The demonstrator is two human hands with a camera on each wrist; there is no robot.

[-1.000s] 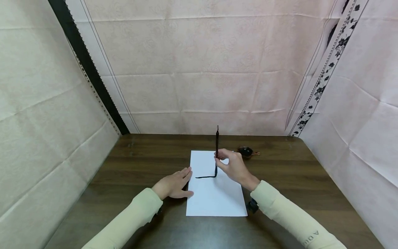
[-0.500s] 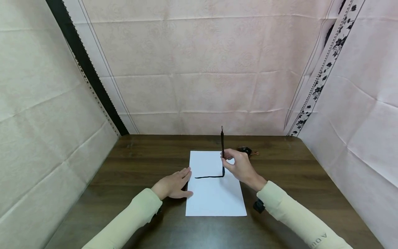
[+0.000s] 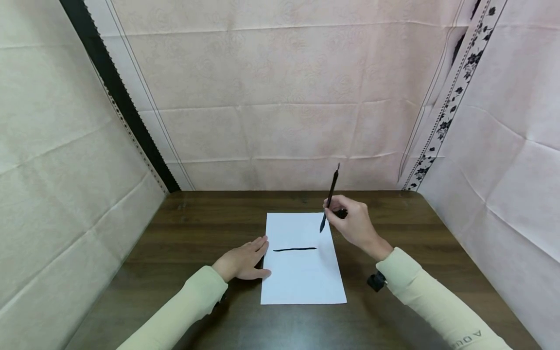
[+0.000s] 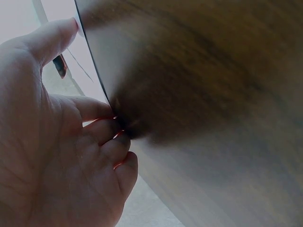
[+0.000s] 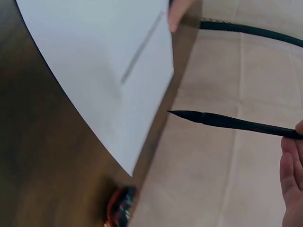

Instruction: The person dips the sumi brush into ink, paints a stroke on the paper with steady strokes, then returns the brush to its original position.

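Observation:
In the head view my right hand pinches a dark writing brush by its shaft. The brush leans, its pointed tip raised off the white sheet of paper near the upper right edge. One black horizontal ink stroke crosses the middle of the sheet. My left hand lies with fingers extended on the paper's left edge. The right wrist view shows the black bristles drawn to a point. In the left wrist view the thumb and fingertips of the left hand touch the sheet's edge.
A small glossy dark dish sits on the wooden table beyond the paper's upper right corner, mostly hidden behind my right hand in the head view. Pale cloth hangs at the back and both sides of the table.
The brush first drew the stroke further right, then rose off the paper. My right hand moved right and away from me, tilting the brush. The left hand stayed in place.

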